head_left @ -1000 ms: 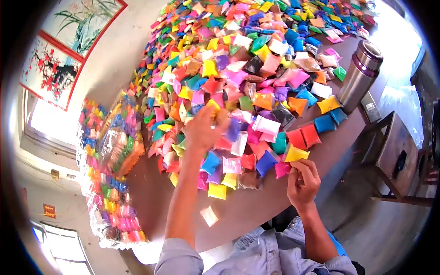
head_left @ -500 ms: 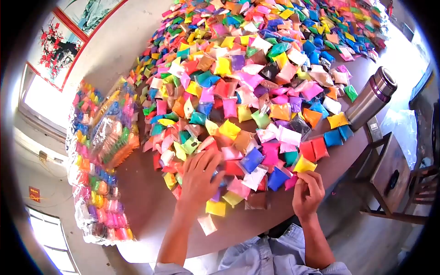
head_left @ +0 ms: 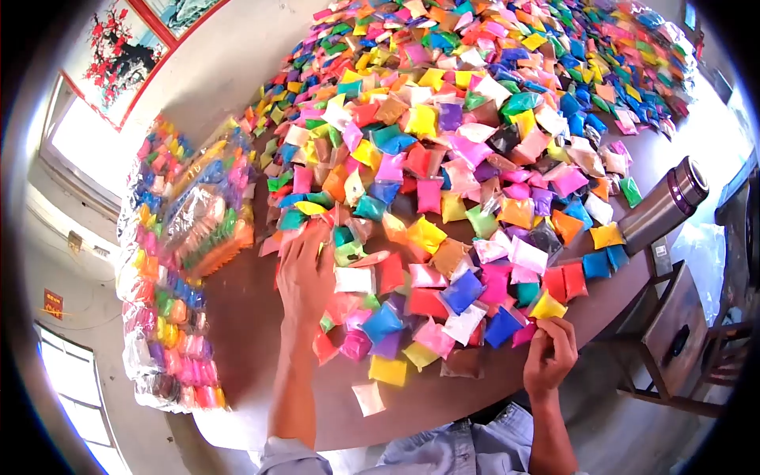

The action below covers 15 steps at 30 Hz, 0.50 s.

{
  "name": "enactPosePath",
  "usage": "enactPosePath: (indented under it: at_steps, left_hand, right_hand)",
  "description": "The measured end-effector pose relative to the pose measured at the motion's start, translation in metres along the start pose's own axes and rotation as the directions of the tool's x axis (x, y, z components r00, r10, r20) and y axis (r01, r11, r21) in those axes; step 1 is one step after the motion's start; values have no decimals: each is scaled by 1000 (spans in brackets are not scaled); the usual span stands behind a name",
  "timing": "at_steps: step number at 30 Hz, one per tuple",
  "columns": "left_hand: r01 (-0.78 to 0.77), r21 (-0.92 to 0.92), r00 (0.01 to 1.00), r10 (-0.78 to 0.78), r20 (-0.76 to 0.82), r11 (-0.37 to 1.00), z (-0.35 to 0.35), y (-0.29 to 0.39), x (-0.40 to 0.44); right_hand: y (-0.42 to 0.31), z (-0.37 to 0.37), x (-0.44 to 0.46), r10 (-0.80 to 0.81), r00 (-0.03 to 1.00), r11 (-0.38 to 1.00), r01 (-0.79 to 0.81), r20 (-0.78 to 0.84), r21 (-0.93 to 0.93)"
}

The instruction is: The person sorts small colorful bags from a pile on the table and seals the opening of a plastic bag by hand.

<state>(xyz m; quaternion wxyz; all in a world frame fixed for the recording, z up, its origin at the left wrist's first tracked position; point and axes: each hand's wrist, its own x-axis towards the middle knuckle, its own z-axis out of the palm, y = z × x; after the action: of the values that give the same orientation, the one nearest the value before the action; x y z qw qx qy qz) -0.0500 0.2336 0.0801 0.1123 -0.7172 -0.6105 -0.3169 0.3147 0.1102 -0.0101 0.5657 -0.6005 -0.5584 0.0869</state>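
Note:
Small clear packets filled with coloured material lie in a large heap (head_left: 443,190) over the table. My left hand (head_left: 305,273) rests palm-down at the heap's near left edge, fingers stretched forward over several packets and partly covering them. A white packet (head_left: 355,279) and a blue packet (head_left: 382,321) lie to its right. At the near right edge, my right hand (head_left: 552,358) is closed in a pinch. Its fingertips meet the lower edge of a yellow packet (head_left: 548,305), beside a magenta packet (head_left: 523,333). Whatever is between those fingertips is hidden.
Large clear bags of coloured packets (head_left: 178,317) stand along the table's left side. A steel thermos (head_left: 665,207) stands at the right edge. Beyond it are a wooden stool (head_left: 673,332) and a chair. A pale packet (head_left: 368,399) lies near the front edge.
My left hand has moved left and forward across the packets, uncovering blue, purple and magenta ones. My right hand keeps its pinch by the yellow packet. The whole view has shifted slightly.

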Motion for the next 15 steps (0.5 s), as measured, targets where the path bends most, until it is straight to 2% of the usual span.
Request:
enactPosePath:
  at_steps: [1,6,8,9,10,12,14,15]
  left_hand:
    - [-10,16,999,10,40,1000,-3,-1,8]
    - [100,155,995,-96,-31,983,33,-49,27]
    - [145,156,989,-149,15,977,44,-62,33]
    - [177,196,976,-197,89,965,52,-64,36]
    - [182,194,976,-201,83,964,59,-65,36]
    - [161,104,963,-179,203,981,68,-46,46]
    - [127,40,944,-133,301,991,70,1,58]
    - [92,-12,958,-85,273,996,71,22,59]
  right_hand:
    - [-4,0,2,-5,1000,1000,5,3,-16]
    - [0,0,-2,13,1000,998,-13,3,-58]
    - [-1,0,-4,43,999,996,-41,21,-80]
    - [-3,0,-3,58,998,996,-57,17,-70]
    - [-4,0,-3,71,997,996,-70,12,-60]
    - [-3,-1,-4,74,997,995,-73,19,-71]
    - [-2,1,-3,65,997,996,-62,42,-67]
    - [-1,1,-3,41,999,996,-38,33,-79]
